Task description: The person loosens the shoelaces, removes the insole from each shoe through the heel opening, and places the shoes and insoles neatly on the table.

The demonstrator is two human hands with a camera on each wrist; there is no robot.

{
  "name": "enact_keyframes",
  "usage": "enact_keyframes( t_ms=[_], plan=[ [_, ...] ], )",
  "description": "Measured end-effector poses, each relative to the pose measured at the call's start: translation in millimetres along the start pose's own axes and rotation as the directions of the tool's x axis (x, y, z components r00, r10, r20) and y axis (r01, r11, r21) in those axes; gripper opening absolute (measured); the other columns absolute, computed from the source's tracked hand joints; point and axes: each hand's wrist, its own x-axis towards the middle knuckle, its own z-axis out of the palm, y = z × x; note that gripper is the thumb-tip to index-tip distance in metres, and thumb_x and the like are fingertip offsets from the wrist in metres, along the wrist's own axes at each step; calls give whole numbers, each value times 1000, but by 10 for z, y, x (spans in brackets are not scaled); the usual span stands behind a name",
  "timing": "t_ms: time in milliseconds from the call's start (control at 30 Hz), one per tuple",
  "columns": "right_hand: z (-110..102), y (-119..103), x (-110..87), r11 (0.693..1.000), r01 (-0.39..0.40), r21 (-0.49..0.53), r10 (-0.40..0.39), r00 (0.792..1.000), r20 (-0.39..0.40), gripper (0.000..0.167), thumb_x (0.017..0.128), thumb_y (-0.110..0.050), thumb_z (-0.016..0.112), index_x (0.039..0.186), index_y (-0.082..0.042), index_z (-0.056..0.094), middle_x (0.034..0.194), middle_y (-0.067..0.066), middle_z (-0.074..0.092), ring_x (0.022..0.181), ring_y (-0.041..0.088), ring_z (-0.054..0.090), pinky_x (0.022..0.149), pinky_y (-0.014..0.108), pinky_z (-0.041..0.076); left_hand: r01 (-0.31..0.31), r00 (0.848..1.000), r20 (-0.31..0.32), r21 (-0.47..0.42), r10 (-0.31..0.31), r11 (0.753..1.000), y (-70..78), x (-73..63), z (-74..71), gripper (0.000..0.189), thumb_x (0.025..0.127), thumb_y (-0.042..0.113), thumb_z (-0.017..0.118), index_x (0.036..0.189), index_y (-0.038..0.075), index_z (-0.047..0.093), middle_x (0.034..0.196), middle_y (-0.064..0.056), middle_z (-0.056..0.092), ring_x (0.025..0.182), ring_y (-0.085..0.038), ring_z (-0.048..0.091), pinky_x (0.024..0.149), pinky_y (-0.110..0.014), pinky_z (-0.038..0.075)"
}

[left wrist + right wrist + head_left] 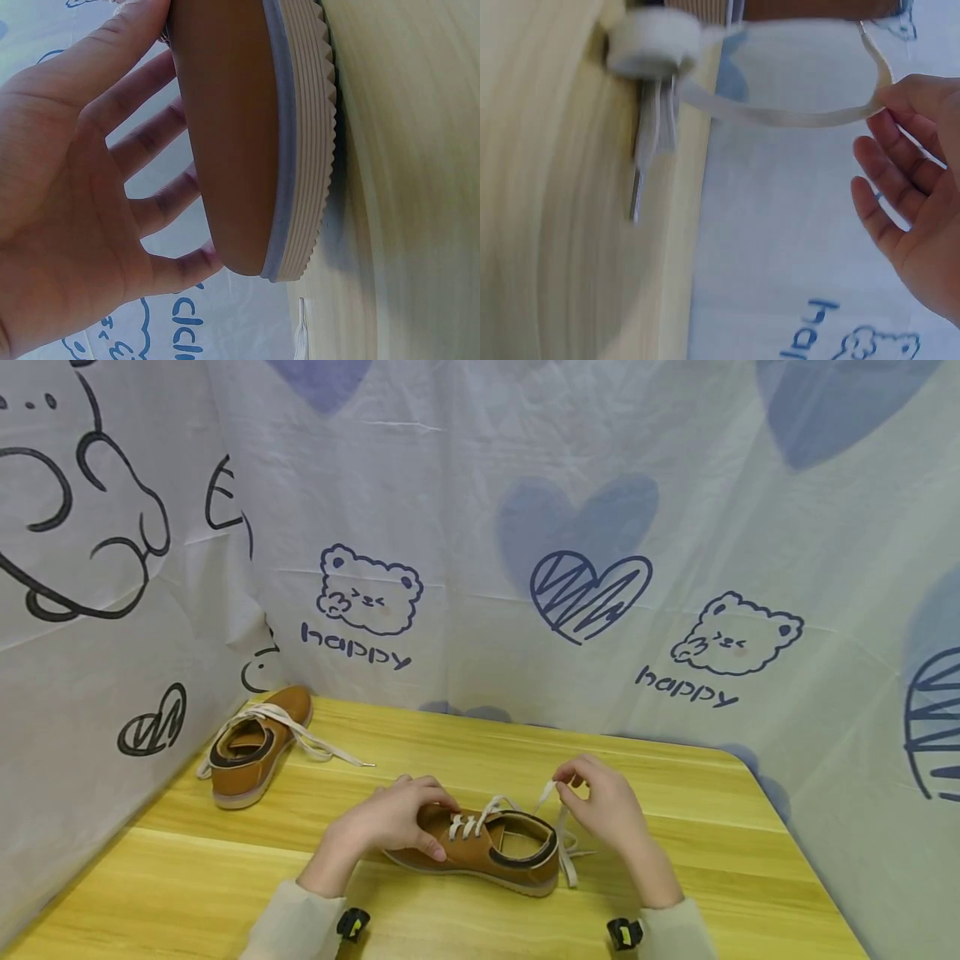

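Note:
A brown lace-up shoe lies sole down on the wooden table, its toe to the left and its heel to the right. My left hand grips it over the toe, thumb on the near side and fingers across the far side. The left wrist view shows the brown upper and its ridged pale sole. Just beyond the heel, my right hand pinches a white shoelace between thumb and index finger, its other fingers loosely bent. That lace forms a loop in the right wrist view.
A second brown shoe stands at the table's back left, its white laces trailing over its side. More lace hangs down behind the near shoe's heel. Printed cloth walls in the yellow wooden table at the back and sides.

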Motion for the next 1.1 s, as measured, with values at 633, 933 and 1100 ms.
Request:
enact_keyframes(
  t_ms=[633, 933, 1100],
  plan=[
    [-111, 110, -4, 990, -84, 117, 68, 988, 136, 14, 98, -10, 71, 112, -10, 75, 103, 1, 70, 90, 17, 65, 76, 34, 58, 1, 1000, 10, 6, -1, 1000, 9, 18, 5, 62, 70, 40, 95, 126, 27, 73, 133, 2, 63, 127, -33, 52, 106, -76, 34],
    [102, -159, -3, 976, 0, 218, -73, 942, 326, 11, 101, -15, 70, 109, -13, 77, 102, -3, 70, 85, 11, 63, 69, 25, 54, 7, 1000, 8, 3, -7, 1000, 15, 6, -1, 60, 70, 38, 95, 125, 28, 73, 133, 3, 63, 125, -32, 52, 106, -77, 33],
    [159, -224, -12, 982, -16, 187, -49, 940, 339, 9, 100, -14, 70, 105, -16, 78, 98, -7, 68, 82, 8, 61, 70, 26, 53, -5, 1000, 2, 4, 5, 1000, 18, -13, 18, 59, 72, 37, 94, 126, 26, 72, 134, 2, 63, 126, -33, 52, 105, -78, 32]
  ],
)
